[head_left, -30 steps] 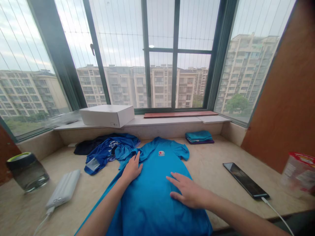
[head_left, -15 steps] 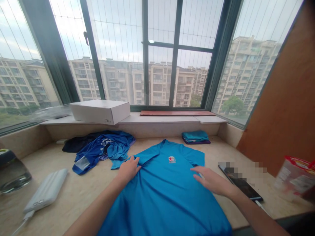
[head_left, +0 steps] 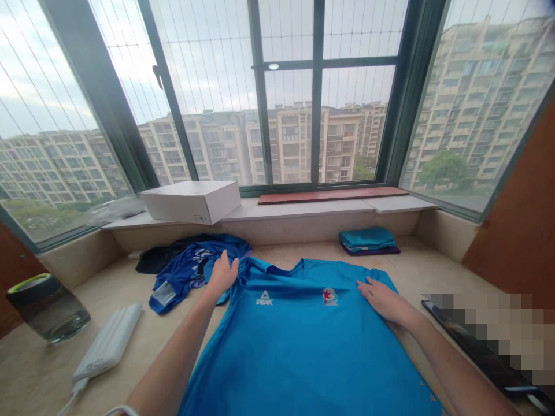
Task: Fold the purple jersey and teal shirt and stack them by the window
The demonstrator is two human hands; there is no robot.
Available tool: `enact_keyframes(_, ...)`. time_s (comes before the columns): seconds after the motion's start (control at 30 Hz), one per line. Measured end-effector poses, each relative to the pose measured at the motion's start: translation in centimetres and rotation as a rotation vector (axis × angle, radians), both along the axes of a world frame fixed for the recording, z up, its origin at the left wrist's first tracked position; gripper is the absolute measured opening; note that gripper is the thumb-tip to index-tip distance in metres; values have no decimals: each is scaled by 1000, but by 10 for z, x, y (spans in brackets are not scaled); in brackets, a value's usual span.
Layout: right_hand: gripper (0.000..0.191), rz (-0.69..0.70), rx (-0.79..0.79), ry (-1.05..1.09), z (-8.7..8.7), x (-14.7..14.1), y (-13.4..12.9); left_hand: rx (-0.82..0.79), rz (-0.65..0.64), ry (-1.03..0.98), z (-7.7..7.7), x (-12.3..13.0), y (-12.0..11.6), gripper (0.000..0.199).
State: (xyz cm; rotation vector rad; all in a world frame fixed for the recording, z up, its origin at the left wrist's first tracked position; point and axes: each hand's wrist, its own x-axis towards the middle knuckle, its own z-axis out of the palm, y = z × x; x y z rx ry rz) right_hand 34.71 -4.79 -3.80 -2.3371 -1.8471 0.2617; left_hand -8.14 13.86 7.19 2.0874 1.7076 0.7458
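Note:
A bright blue T-shirt [head_left: 290, 341] lies front up before me, its collar toward the window. White PEAK lettering and a red star badge show on its chest. My left hand [head_left: 222, 274] is closed at the shirt's left shoulder, where the cloth bunches beside the fingers. On the right shoulder, near the sleeve, rests my right hand [head_left: 384, 297] with its fingers stretched over the fabric. A crease runs across the chest between both hands. The left sleeve is mostly hidden behind my left hand and the bunched cloth.
Crumpled dark and blue clothes [head_left: 195, 263] lie behind my left hand. A folded stack of clothes [head_left: 368, 240] sits at the back right. A water bottle [head_left: 50, 309] and power bank [head_left: 108, 341] are left, a phone [head_left: 463, 341] right. A white box [head_left: 191, 202] stands on the ledge.
The shirt's left side has been spread out, uncovering the PEAK lettering. My left hand has moved slightly away from me, and my right hand has come onto the right shoulder. The view has shifted.

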Motion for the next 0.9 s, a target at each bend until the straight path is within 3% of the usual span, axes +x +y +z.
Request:
enact_keyframes(0.1, 52, -135, 94, -228, 18, -17, 0, 122, -210, 216, -23, 31, -15, 63)
enact_keyframes(0.2, 49, -27, 211, -238, 38, -52, 21, 87, -483, 530, -55, 52, -31, 63)
enact_keyframes(0.3, 58, 54, -2, -13, 47, -83, 54, -21, -476, 621, -74, 59, -24, 67)
enact_keyframes(0.4, 66, -88, -151, 56, 41, -93, 79, -29, -434, 613, -76, 61, 0, 67)
enact_keyframes(0.53, 68, -273, -132, 9, 30, -87, 91, 42, -421, 607, -73, 66, 18, 66)
enact_keyframes(0.73, 69, -17, -39, 64, 29, -78, 99, 14, -428, 597, -79, 67, 12, 70)
enact_keyframes(0.9, 58, -13, 18, 69, 40, -57, 87, 25, -364, 606, -76, 53, 26, 71)
